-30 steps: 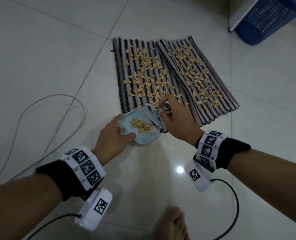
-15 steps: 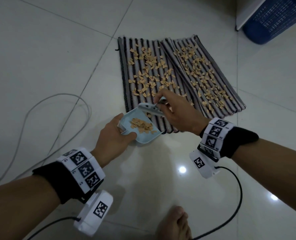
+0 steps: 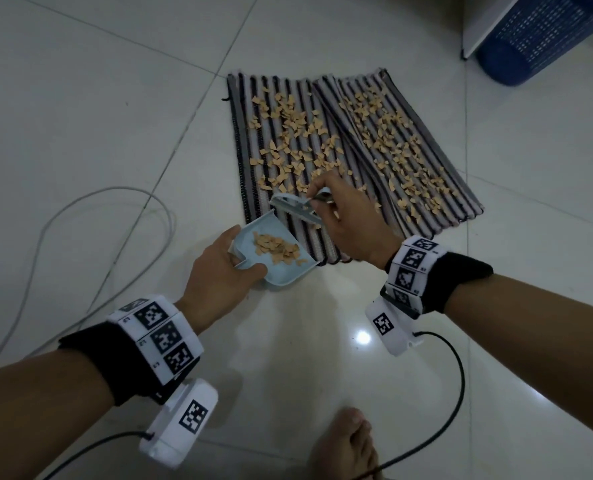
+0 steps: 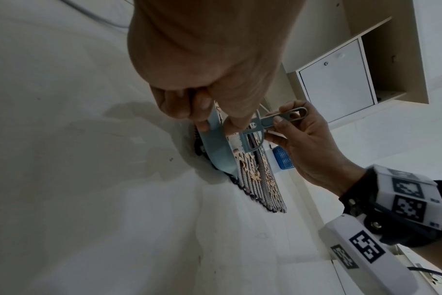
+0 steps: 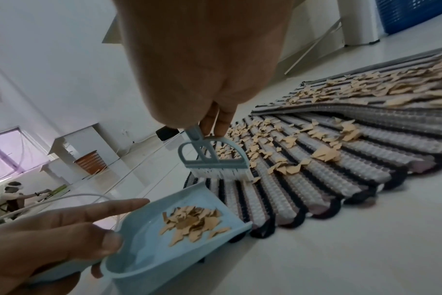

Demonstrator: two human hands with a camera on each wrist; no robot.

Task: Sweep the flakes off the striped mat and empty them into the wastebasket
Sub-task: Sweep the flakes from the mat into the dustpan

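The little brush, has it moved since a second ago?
Yes. The brush in the right hand has moved from the dustpan mouth up the striped mat, toward the flakes.

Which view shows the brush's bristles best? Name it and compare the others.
The right wrist view: the brush faces the camera, white bristles meeting the striped mat just beyond the dustpan. In the head view the right hand partly covers it. The left wrist view shows mainly its handle and frame.
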